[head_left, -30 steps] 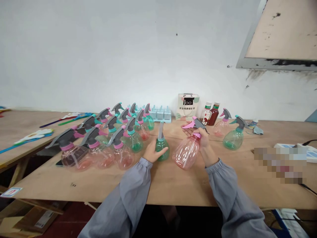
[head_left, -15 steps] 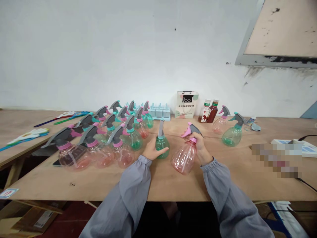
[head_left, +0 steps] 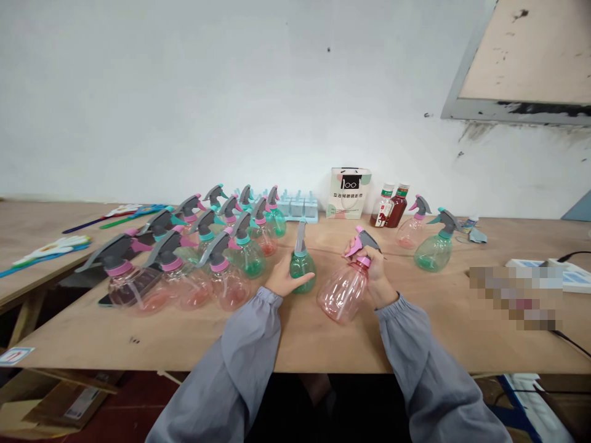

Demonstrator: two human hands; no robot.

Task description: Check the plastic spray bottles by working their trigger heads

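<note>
My left hand [head_left: 285, 278] is wrapped round a green spray bottle [head_left: 302, 263] that stands upright on the wooden table [head_left: 305, 338]. To its right, my right hand [head_left: 375, 271] grips the neck and spray head of a pink spray bottle [head_left: 342, 294], which leans with its base toward the lower left. Several pink and green spray bottles [head_left: 233, 289] stand in rows left of my hands. Right of my hands are another pink spray bottle [head_left: 410, 232] and another green spray bottle [head_left: 433, 253].
Against the wall stand light blue moulds [head_left: 300, 209], a paper bag [head_left: 349, 194] and two drink bottles [head_left: 398, 206]. A white power strip [head_left: 572, 275] and a blurred patch are at right. Flower-shaped items [head_left: 55, 251] lie on the left table.
My right hand has shifted slightly, and the pink spray bottle in it tilts a little more, its spray head further right. My left hand stays on the green bottle.
</note>
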